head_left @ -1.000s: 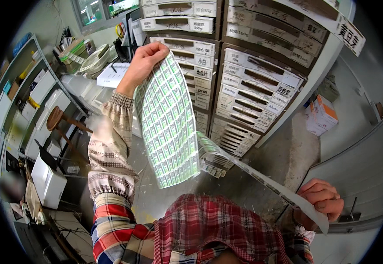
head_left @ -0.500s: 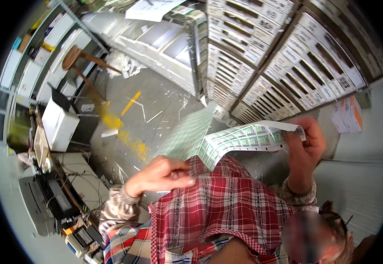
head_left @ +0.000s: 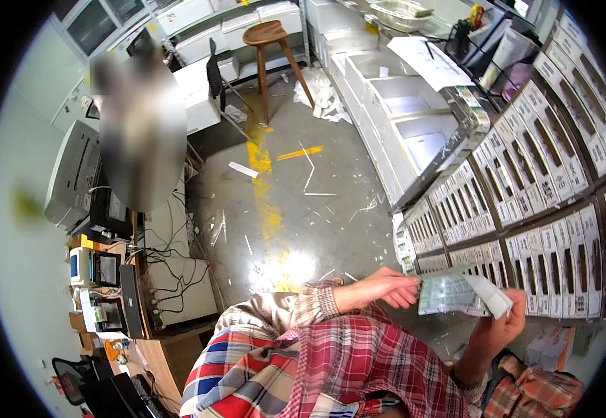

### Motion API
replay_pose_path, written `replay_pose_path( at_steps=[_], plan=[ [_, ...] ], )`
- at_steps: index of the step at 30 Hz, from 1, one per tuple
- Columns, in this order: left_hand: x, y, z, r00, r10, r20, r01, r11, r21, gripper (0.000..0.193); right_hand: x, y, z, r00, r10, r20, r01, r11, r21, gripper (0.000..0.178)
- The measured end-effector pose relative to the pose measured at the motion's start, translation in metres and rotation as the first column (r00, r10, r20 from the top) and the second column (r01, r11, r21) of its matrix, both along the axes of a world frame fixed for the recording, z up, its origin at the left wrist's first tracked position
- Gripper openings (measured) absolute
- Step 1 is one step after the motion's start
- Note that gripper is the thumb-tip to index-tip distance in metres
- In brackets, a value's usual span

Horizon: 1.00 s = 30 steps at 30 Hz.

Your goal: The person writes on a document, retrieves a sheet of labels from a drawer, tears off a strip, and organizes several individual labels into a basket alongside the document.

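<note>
A sheet of green-printed labels [head_left: 449, 296] with a white end is stretched between my hands, in front of the slotted shelves. My right hand [head_left: 508, 322] pinches its white end from the right. At the sheet's left edge, the thumb and index fingertip of my left hand [head_left: 390, 287] close on the upper corner, while the other fingers hang loose below. The sheet curves and its surface shines. A red plaid apron [head_left: 351, 355] covers my front beneath it.
Slotted racks of white boxes [head_left: 532, 153] stand close on the right. Further off are white bins [head_left: 404, 94] and a wooden stool [head_left: 264, 35]. A desk with printers [head_left: 73, 177] and cables lines the left. Paper scraps litter the floor. A person's plaid sleeve [head_left: 536, 383] shows at lower right.
The view has turned to the right. My left hand, apart from the sheet before, now meets its left edge. The long, swinging label sheet now looks shorter and gathered between my hands.
</note>
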<state>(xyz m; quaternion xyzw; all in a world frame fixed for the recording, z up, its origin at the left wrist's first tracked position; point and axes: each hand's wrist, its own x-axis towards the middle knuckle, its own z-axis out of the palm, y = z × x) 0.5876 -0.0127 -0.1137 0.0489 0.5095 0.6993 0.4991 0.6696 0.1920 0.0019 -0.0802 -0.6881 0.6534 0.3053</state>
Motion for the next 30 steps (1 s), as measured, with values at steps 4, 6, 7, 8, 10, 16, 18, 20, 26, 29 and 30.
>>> replay_pose_path(
  at_steps=[4,6,7,8,10,16,18,20,26,29,30],
  plan=[
    [0.0,0.02,-0.005,0.963,0.192,0.189,-0.217,0.968,0.123,0.044,0.009,0.008,-0.002,0.999,-0.023,-0.023,0.025,0.998,0.056,0.026],
    [-0.003,0.028,0.001,0.942,0.195,0.273,-0.243,0.958,0.152,0.042,0.012,0.003,0.008,0.994,-0.102,-0.033,0.102,0.995,-0.003,0.027],
    [-0.002,0.032,0.006,0.953,0.15,0.263,-0.19,0.973,0.131,0.036,0.014,0.002,0.012,0.99,-0.137,-0.035,0.136,0.99,-0.033,0.028],
    [-0.002,0.039,0.003,0.953,0.187,0.237,-0.222,0.966,0.133,0.033,0.017,0.006,0.01,0.983,-0.181,-0.023,0.183,0.979,0.086,0.032],
    [-0.007,0.055,-0.019,0.973,0.207,0.098,-0.215,0.974,0.077,0.023,0.028,0.017,0.01,0.989,-0.148,0.026,0.145,0.985,0.098,0.024],
    [-0.026,0.042,0.018,0.892,0.422,-0.164,-0.367,0.886,0.282,0.02,0.078,0.093,-0.009,0.937,-0.267,0.225,0.246,0.962,0.119,0.023],
    [-0.03,0.03,0.027,0.832,0.438,-0.34,-0.338,0.886,0.316,0.021,0.084,0.148,-0.05,0.859,-0.254,0.444,0.112,0.94,0.322,0.033],
    [-0.03,0.024,0.037,0.782,0.428,-0.453,-0.339,0.902,0.266,0.014,0.06,0.131,-0.035,0.841,-0.348,0.414,0.037,0.8,0.599,0.04],
    [-0.01,0.007,0.101,0.735,0.426,-0.528,-0.415,0.898,0.147,0.016,-0.052,0.037,0.002,0.869,0.311,0.384,-0.494,0.567,0.659,0.037],
    [-0.012,0.007,0.104,0.741,0.454,-0.495,-0.443,0.884,0.148,0.017,-0.069,0.026,0.004,0.752,0.436,0.495,-0.659,0.527,0.537,0.025],
    [-0.012,0.003,0.1,0.737,0.449,-0.505,-0.438,0.886,0.149,0.016,-0.071,0.023,0.005,0.688,0.455,0.565,-0.722,0.506,0.472,0.022]
  ],
)
